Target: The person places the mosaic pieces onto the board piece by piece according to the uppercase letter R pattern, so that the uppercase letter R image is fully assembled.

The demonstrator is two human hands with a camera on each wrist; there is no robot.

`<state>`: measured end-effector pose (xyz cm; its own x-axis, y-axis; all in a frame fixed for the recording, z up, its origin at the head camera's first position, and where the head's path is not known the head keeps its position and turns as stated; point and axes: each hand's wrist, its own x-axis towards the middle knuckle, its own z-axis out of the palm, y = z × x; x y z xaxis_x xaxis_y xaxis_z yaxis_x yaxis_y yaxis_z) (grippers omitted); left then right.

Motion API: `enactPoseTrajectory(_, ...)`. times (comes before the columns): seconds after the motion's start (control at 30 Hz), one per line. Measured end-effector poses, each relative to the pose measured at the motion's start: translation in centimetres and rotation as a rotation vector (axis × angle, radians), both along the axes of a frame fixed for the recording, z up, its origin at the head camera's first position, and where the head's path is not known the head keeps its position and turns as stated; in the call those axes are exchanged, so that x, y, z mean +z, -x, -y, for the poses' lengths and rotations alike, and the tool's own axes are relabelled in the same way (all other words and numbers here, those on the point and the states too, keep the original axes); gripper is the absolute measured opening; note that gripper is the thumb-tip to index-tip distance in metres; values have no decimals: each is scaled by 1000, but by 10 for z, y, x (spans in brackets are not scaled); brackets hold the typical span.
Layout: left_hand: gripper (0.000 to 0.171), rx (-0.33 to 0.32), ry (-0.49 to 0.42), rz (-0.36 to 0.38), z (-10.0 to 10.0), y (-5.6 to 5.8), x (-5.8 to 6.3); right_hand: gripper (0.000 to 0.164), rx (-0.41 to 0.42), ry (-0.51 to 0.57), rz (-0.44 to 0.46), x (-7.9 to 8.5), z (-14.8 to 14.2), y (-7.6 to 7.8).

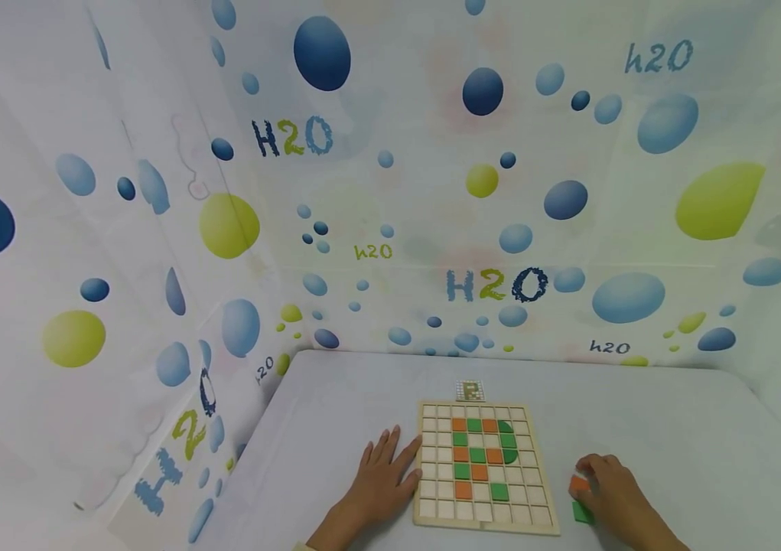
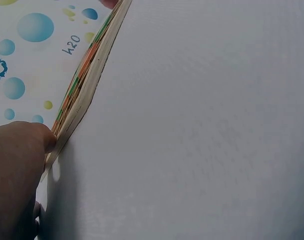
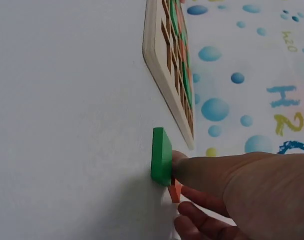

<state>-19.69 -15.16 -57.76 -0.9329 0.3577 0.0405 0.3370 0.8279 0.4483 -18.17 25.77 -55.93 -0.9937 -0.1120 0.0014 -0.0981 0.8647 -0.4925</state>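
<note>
A wooden grid board (image 1: 429, 510) lies on the table, with orange and green tiles set in several of its cells. Two green pieces at the pattern's right side have rounded corners. My left hand (image 1: 383, 478) lies with fingers spread at the board's left edge, the thumb and index finger touching that edge. Right of the board, my right hand (image 1: 612, 490) pinches an orange square tile (image 1: 579, 485) between thumb and fingers, close to the tabletop. Just nearer than it is a green square tile (image 1: 581, 513); in the right wrist view this green tile (image 3: 161, 157) stands before the thumb, partly covering it.
Behind the board's far edge lies a small pattern card (image 1: 470, 391). A white cloth covers the table (image 1: 356, 390). Curtains (image 1: 418, 207) printed with blue and green drops rise behind and at the sides.
</note>
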Motion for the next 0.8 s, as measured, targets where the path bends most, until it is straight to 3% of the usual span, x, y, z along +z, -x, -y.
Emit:
enactPoseTrajectory(0.23, 58, 8, 6, 11, -1, -1, 1, 17, 3, -12, -7, -4, -5, 3)
enactPoseTrajectory(0.47, 59, 9, 6, 21, -1, -2, 3, 25, 5, 60, 140, -2, -12, 6)
enactPoseTrajectory(0.53, 59, 10, 3, 26, -1, -2, 4, 26, 4, 73, 143, -1, -13, 6)
enactPoseTrajectory(0.8, 59, 16, 5, 28, -2, -3, 6, 14, 25, 2, -103, -6, -14, 13)
